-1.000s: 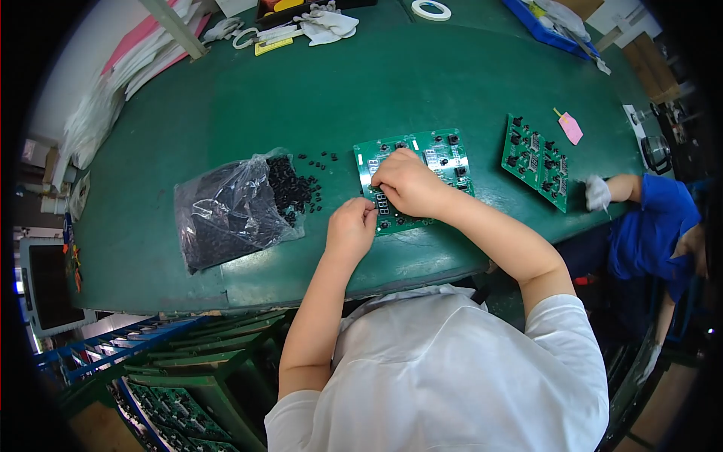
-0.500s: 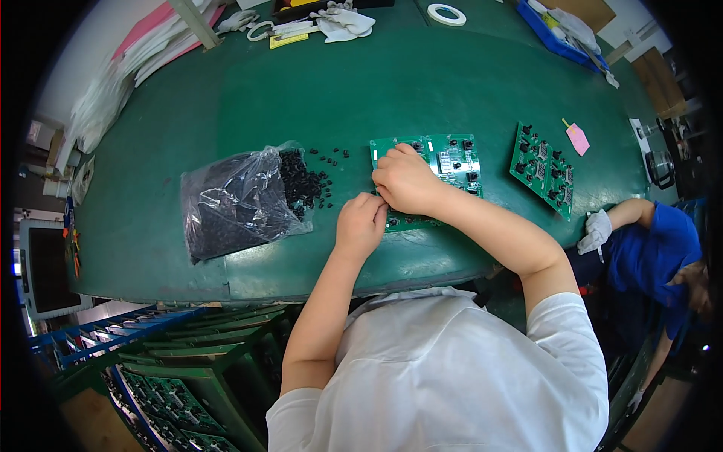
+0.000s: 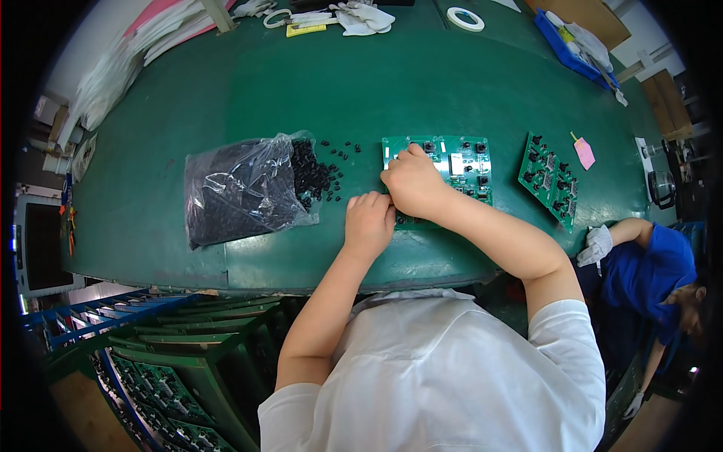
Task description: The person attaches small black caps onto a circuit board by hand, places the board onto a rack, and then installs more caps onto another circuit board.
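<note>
A green circuit board (image 3: 473, 162) with black and white parts lies on the table ahead of me. My right hand (image 3: 416, 182) is curled over its left half, fingertips bent down and mostly hidden. Close beside it, at the board's near left corner, my left hand (image 3: 369, 224) has its fingers drawn together. Whatever either hand pinches is too small or covered to make out. To the left, a clear plastic bag (image 3: 241, 192) of small black parts lies on its side. Loose black parts (image 3: 309, 169) spill from its mouth toward the board.
A second circuit board (image 3: 548, 179) lies at the right, near a pink tag (image 3: 584, 153). White gloves (image 3: 363, 18), a tape roll (image 3: 465, 19) and a blue bin (image 3: 572, 49) are at the back. A co-worker in blue (image 3: 651, 279) sits right. Racked boards (image 3: 162, 388) stand lower left.
The whole view has shifted slightly, so the things on the table appear a little farther right. Both hands stay at the board's left part, with only small finger movement.
</note>
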Tool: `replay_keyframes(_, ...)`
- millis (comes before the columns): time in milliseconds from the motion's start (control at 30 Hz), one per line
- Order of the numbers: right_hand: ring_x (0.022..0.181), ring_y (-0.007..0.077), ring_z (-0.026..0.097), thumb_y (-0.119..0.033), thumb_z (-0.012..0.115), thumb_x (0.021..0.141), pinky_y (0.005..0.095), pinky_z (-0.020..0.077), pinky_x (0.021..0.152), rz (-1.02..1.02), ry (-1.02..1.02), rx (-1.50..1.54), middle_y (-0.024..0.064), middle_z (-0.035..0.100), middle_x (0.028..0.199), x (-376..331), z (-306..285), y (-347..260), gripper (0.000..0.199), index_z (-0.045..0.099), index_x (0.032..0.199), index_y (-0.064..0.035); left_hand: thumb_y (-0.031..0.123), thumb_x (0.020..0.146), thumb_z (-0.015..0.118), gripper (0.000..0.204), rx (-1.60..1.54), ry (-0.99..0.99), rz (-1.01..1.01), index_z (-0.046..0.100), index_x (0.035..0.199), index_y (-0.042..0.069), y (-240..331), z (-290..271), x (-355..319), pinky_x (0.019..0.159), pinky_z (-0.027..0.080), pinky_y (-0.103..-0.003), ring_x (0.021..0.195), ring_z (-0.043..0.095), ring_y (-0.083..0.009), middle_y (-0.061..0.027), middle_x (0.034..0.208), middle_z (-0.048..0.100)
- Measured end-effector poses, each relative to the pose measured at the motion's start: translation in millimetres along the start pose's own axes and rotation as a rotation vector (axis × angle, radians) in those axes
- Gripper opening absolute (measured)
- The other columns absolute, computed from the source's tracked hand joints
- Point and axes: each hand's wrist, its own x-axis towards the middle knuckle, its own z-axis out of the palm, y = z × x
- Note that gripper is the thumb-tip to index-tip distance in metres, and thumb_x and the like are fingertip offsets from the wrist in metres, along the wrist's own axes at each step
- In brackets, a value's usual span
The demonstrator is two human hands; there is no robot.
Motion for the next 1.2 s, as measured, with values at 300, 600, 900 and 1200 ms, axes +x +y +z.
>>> replay_keyframes(300,0.059,0.0272,0.061,-0.016,0.062,0.069,0.0419,0.0428,0.060,0.101,-0.437,-0.077,0.0109,0.064,0.067,38,-12,-7,0.008,0.067,0.068,-0.0091,0.013,0.074,0.067,0.011,0.378,0.085,-0.185,0.064,0.083,0.007,-31,-50,-9,0.071,0.041,-0.040,0.083,0.056,-0.0274,-0.0076,0.084,0.060)
replay_keyframes(600,0.077,0.0231,0.063,-0.017,0.059,0.073,0.0380,0.0394,0.073,0.128,-0.182,-0.151,0.0066,0.068,0.076,92,35,9,0.013,0.070,0.072,-0.0103,0.008,0.076,0.065,0.007,0.163,0.043,-0.095,0.064,0.082,0.006,-20,-37,-11,0.068,0.044,-0.040,0.076,0.057,-0.0286,-0.0082,0.081,0.061)
replay_keyframes(900,0.075,0.0280,0.061,-0.009,0.056,0.078,0.0399,0.0448,0.067,0.154,0.178,0.525,0.0094,0.063,0.075,45,-1,22,0.006,0.060,0.080,-0.0051,0.002,0.075,0.067,0.010,-0.255,0.018,-0.213,0.061,0.083,0.002,4,-10,-2,0.064,0.046,-0.034,0.070,0.057,-0.0241,-0.0088,0.078,0.060)
replay_keyframes(1200,0.063,0.0149,0.054,-0.001,0.059,0.082,0.0276,0.0443,0.058,0.355,0.286,0.731,0.0061,0.058,0.077,-56,-6,52,0.012,0.062,0.094,-0.0020,0.003,0.077,0.066,0.009,-0.235,-0.137,-0.182,0.065,0.085,0.002,-5,-6,20,0.067,0.047,-0.035,0.074,0.059,-0.0247,-0.0094,0.079,0.061)
